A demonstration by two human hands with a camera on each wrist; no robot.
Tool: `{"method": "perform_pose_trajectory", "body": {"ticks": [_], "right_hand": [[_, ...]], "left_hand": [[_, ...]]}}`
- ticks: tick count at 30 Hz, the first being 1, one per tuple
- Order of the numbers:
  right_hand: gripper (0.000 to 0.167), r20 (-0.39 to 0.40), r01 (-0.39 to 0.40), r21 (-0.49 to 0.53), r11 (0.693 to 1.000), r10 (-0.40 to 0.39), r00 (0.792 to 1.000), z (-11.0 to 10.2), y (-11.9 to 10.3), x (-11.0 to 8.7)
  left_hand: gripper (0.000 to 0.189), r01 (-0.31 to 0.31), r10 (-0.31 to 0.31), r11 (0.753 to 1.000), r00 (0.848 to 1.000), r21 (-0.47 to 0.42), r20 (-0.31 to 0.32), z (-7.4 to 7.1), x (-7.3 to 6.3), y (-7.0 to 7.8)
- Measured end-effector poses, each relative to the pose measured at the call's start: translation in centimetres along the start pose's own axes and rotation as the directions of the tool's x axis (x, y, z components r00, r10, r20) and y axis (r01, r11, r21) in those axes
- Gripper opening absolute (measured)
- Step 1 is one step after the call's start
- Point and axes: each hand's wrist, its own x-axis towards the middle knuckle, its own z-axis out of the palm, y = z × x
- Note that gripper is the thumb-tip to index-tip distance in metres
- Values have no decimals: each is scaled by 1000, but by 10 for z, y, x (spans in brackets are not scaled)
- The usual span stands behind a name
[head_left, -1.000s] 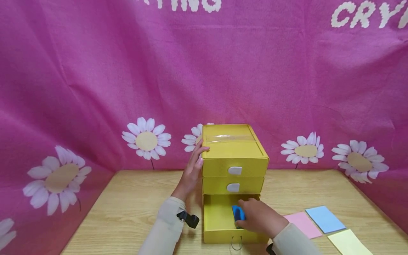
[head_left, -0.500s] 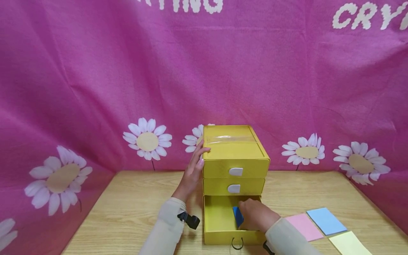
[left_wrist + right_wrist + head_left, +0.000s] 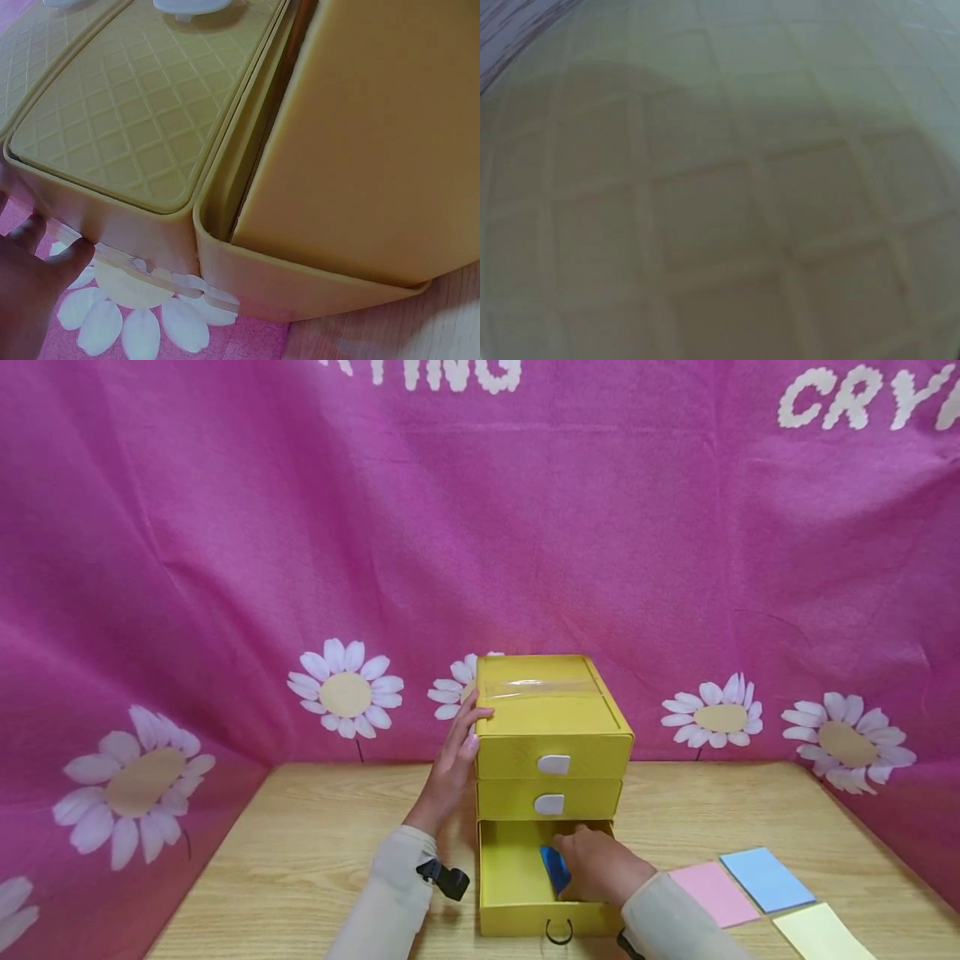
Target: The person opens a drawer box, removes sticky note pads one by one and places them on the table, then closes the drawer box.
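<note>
A yellow drawer unit (image 3: 551,710) stands on the table with its bottom drawer (image 3: 513,868) pulled out. My left hand (image 3: 450,764) rests against the unit's left side, fingertips at its upper edge. In the left wrist view, the fingers of that hand (image 3: 34,277) touch the yellow side wall. My right hand (image 3: 600,862) reaches inside the drawer and holds a small blue object (image 3: 555,868), mostly covered, so its kind is unclear. The right wrist view shows just the blurred, grid-patterned drawer front (image 3: 705,210), without the hand.
Two upper drawers with white tabs (image 3: 553,764) are closed. Right of the unit lie pink (image 3: 716,893), blue (image 3: 767,879) and pale yellow (image 3: 821,933) paper pads. A pink flowered cloth (image 3: 480,527) hangs behind the wooden table (image 3: 300,860).
My right hand has turned and shifted slightly over the blue object, which now tilts a little to the left and shows less. The left hand has stayed on the unit.
</note>
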Motion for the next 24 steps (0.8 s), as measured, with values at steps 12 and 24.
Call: {"method": "perform_pose_trajectory", "body": {"ticks": [12, 24], "right_hand": [[56, 43, 50, 82, 995, -53, 998, -2, 1, 1], [54, 10, 19, 98, 995, -20, 1000, 4, -2, 3]], "left_hand": [[39, -19, 19, 1000, 1000, -2, -8, 1, 0, -1], [39, -45, 45, 999, 998, -7, -34, 2, 2, -28]]}}
